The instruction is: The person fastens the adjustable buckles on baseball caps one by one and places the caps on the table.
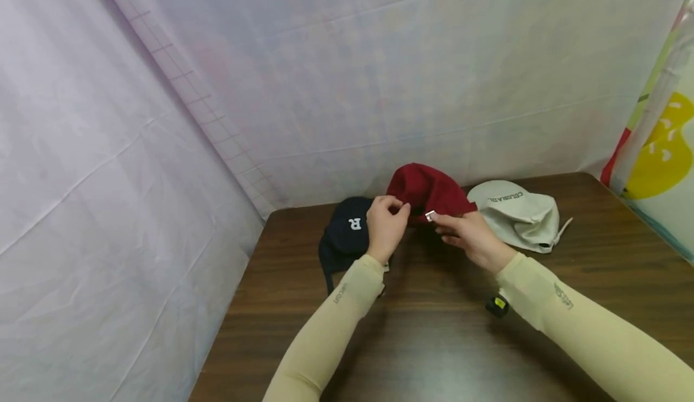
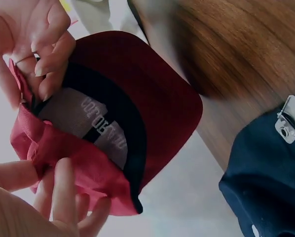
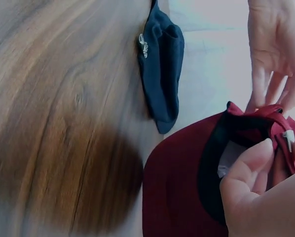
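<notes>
A dark red baseball cap [image 1: 425, 188] is held above the back of the table, its brim and dark inner band visible in the left wrist view. My left hand [image 1: 387, 221] grips the cap's fabric, with fingers [image 2: 63, 192] against the crown. On the other side, my right hand [image 1: 472, 236] pinches the cap's back strap at its small silver buckle [image 1: 431, 216]. Pale lettering [image 2: 103, 123] shows inside the crown. Part of the strap is hidden behind the right fingers.
A navy cap [image 1: 347, 233] with a white letter lies at left, its metal buckle [image 2: 289, 121] facing up. A light grey cap [image 1: 515, 212] lies at right. Beneath my right wrist is a small black object [image 1: 497, 305] with a yellow patch. White cloth [image 1: 347, 88] hangs behind the wooden table [image 1: 423, 342].
</notes>
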Demonstrator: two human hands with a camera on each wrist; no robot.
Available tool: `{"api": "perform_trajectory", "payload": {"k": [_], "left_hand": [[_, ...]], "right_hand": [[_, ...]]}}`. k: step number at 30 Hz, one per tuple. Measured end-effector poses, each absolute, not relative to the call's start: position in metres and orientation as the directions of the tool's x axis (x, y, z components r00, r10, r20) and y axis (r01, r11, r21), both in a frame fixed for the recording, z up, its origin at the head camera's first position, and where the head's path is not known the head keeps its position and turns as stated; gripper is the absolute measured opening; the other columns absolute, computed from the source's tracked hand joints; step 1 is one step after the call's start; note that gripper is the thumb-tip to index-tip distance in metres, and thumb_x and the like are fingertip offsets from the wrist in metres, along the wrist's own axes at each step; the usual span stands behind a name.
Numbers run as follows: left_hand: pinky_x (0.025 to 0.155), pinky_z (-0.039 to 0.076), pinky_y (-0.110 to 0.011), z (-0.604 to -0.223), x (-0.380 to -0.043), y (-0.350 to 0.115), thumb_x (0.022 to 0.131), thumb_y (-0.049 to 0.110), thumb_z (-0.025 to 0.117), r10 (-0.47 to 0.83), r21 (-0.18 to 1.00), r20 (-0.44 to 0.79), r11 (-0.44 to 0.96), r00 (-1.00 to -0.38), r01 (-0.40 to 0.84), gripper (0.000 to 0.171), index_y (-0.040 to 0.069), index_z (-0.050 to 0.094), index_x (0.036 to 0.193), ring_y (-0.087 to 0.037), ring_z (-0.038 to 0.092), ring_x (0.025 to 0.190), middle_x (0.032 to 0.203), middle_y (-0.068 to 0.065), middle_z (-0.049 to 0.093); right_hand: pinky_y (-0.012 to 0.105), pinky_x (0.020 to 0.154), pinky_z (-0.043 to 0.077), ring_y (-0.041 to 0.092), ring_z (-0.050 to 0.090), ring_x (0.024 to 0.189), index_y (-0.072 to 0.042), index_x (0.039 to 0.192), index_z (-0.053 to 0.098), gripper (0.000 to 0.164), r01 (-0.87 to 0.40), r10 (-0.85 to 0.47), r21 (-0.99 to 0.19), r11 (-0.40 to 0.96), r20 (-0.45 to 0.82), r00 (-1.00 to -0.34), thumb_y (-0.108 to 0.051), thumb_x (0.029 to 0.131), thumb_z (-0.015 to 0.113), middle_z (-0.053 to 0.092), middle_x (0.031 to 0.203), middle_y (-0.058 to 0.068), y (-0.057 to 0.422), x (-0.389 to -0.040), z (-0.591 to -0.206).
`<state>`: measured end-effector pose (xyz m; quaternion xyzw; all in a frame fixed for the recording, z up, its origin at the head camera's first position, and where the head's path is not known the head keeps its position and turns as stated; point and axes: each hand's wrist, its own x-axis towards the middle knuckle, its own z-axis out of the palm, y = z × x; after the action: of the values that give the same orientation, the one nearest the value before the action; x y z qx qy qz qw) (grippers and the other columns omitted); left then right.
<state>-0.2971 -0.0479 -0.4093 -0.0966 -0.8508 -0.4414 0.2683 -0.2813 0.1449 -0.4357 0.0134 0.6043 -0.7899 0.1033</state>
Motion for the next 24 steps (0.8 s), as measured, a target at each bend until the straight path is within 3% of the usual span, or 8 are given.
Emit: {"api": "perform_trajectory", "payload": {"k": [3,6,9,12,15,18,22,24], "left_hand": [[0.082,0.051,-0.034,-0.409,-0.298,-0.048,0.087,0.016,0.078,-0.089,0.698,0.573,0.574,-0.815,0.428,0.011,0.008,0.074,0.081,-0.018,0.064,0.091,0.094,-0.001,0.068],[0.079,0.051,-0.033,-0.409,-0.298,-0.048,0.087,0.015,0.077,-0.106,0.704,0.582,0.562,-0.806,0.435,0.010,0.009,0.075,0.081,-0.017,0.064,0.088,0.093,0.001,0.069],[0.077,0.052,-0.032,-0.406,-0.298,-0.050,0.087,0.015,0.077,-0.124,0.713,0.585,0.548,-0.801,0.436,0.009,0.009,0.075,0.080,-0.016,0.064,0.087,0.093,0.001,0.069],[0.076,0.052,-0.033,-0.402,-0.298,-0.049,0.085,0.012,0.078,-0.149,0.723,0.594,0.530,-0.790,0.443,0.009,0.008,0.075,0.079,-0.017,0.065,0.086,0.092,-0.001,0.069],[0.076,0.052,-0.031,-0.400,-0.297,-0.048,0.084,0.010,0.078,-0.151,0.726,0.595,0.524,-0.790,0.446,0.008,0.007,0.075,0.077,-0.016,0.065,0.085,0.092,-0.001,0.070],[0.075,0.052,-0.028,-0.400,-0.296,-0.045,0.083,0.011,0.078,-0.123,0.721,0.589,0.526,-0.798,0.451,0.008,0.007,0.076,0.076,-0.015,0.065,0.084,0.092,-0.001,0.071],[0.074,0.051,-0.027,-0.400,-0.294,-0.041,0.082,0.010,0.079,-0.108,0.714,0.600,0.519,-0.793,0.470,0.008,0.006,0.076,0.076,-0.016,0.066,0.082,0.092,-0.004,0.071],[0.074,0.051,-0.027,-0.400,-0.293,-0.040,0.082,0.010,0.079,-0.110,0.717,0.600,0.514,-0.792,0.472,0.008,0.006,0.075,0.075,-0.015,0.065,0.081,0.091,-0.004,0.071]], "right_hand": [[0.030,0.074,0.056,0.014,0.067,0.082,-0.006,0.113,0.065,0.036,0.217,-0.211,-0.964,-0.150,-0.183,-0.960,-0.035,0.093,0.074,0.072,0.094,0.000,0.148,-0.280,-0.433],[0.036,0.072,0.058,0.021,0.069,0.083,0.001,0.128,0.056,0.056,0.250,-0.341,-0.966,0.070,-0.258,-0.904,-0.044,0.096,0.067,0.072,0.104,0.011,0.157,-0.276,-0.421],[0.042,0.068,0.058,0.029,0.071,0.084,0.002,0.125,0.059,0.060,0.164,-0.459,-0.924,0.346,-0.319,-0.829,-0.051,0.097,0.062,0.071,0.106,0.017,0.169,-0.272,-0.392],[0.043,0.067,0.058,0.031,0.071,0.082,-0.002,0.113,0.069,0.056,0.017,-0.518,-0.856,0.517,-0.328,-0.790,-0.055,0.096,0.060,0.073,0.101,0.015,0.179,-0.272,-0.353],[0.041,0.068,0.058,0.031,0.071,0.084,-0.003,0.108,0.072,0.054,-0.095,-0.533,-0.837,0.539,-0.252,-0.808,-0.055,0.095,0.062,0.073,0.097,0.014,0.187,-0.278,-0.317],[0.043,0.071,0.057,0.032,0.069,0.090,-0.005,0.112,0.072,0.051,-0.191,-0.467,-0.829,0.525,-0.093,-0.879,-0.052,0.095,0.065,0.072,0.102,0.014,0.191,-0.289,-0.293],[0.053,0.088,0.050,0.036,0.059,0.115,-0.011,0.129,0.065,0.059,-0.353,-0.364,-0.695,0.627,0.139,-0.921,-0.055,0.091,0.068,0.063,0.128,0.016,0.182,-0.312,-0.291],[0.059,0.096,0.044,0.040,0.050,0.127,-0.012,0.141,0.056,0.070,-0.389,-0.359,-0.611,0.689,0.179,-0.916,-0.057,0.089,0.069,0.052,0.142,0.019,0.175,-0.325,-0.303]]}}
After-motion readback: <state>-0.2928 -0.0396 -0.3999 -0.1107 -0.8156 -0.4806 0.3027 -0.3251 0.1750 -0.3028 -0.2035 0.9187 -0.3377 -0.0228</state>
